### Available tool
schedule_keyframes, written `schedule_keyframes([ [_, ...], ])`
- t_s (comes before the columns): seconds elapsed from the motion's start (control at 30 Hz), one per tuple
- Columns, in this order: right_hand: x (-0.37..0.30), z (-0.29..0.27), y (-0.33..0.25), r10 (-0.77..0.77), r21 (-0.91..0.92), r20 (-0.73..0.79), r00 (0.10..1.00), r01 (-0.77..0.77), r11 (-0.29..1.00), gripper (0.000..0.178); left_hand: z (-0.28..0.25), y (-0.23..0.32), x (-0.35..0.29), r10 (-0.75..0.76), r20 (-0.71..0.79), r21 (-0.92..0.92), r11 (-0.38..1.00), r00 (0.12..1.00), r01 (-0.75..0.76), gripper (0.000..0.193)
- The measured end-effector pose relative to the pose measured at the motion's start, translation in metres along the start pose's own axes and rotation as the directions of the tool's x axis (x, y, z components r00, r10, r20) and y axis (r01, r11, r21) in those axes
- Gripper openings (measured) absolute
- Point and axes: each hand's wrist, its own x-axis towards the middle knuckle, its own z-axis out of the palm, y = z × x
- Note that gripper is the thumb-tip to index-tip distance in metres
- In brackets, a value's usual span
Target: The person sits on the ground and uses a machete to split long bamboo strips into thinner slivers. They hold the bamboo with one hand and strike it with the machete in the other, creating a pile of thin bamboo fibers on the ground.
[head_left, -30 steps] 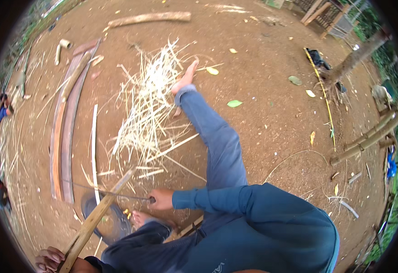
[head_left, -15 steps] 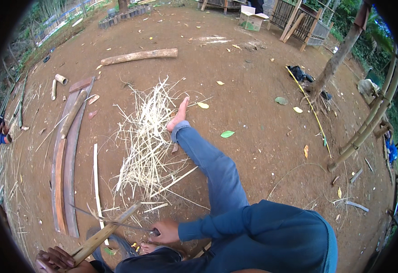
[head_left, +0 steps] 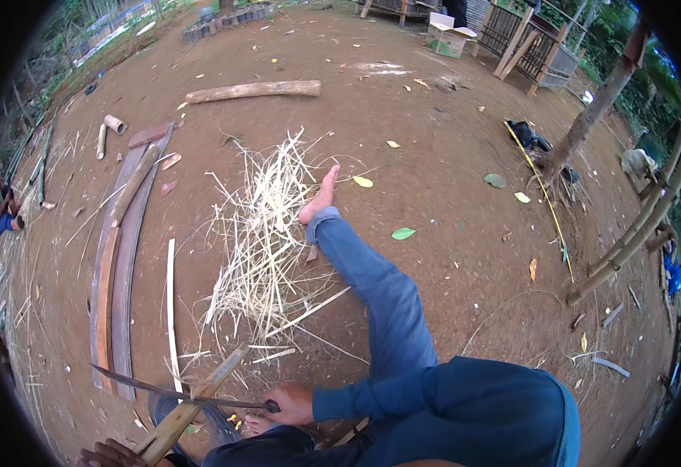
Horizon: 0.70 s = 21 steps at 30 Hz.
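At the lower left edge, my left hand [head_left: 112, 454] is closed around the near end of a pale brown piece of bamboo [head_left: 171, 429], which slants up and away to the right. My right hand [head_left: 292, 403] grips the dark handle of a machete [head_left: 142, 384]. Its long, narrow blade points left and lies across the bamboo partway along, seemingly touching it. A small raised sliver shows where blade and bamboo cross. Beyond them, a tangled heap of pale bamboo shavings [head_left: 266, 233] lies on the ground beside my outstretched bare foot [head_left: 322, 194].
Long boards [head_left: 125, 288] lie at the left with a short log [head_left: 134, 187] on them. A pale strip [head_left: 172, 311] rests between boards and heap. Farther off lies a thicker log [head_left: 253, 91]. A bamboo frame [head_left: 628, 241] stands right. Another person [head_left: 3, 206] sits far left.
The machete blade has shifted nearer to me along the bamboo, toward my left hand. My left hand sits lower in view. The whole scene has slid slightly right as my head moved.
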Motion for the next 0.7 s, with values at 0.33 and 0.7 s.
schedule_keyframes([
  [0.33,0.024,0.012,0.045,0.121,-0.172,0.034,0.992,-0.113,0.979,0.024,0.054,0.040,0.016,-0.186,-0.455,-0.063,0.982,0.871,0.177,0.032],
  [0.7,0.029,0.013,0.080,0.191,-0.245,0.075,0.979,-0.167,0.955,0.028,0.045,0.037,0.014,-0.186,-0.413,-0.040,0.982,0.891,0.186,0.030],
])
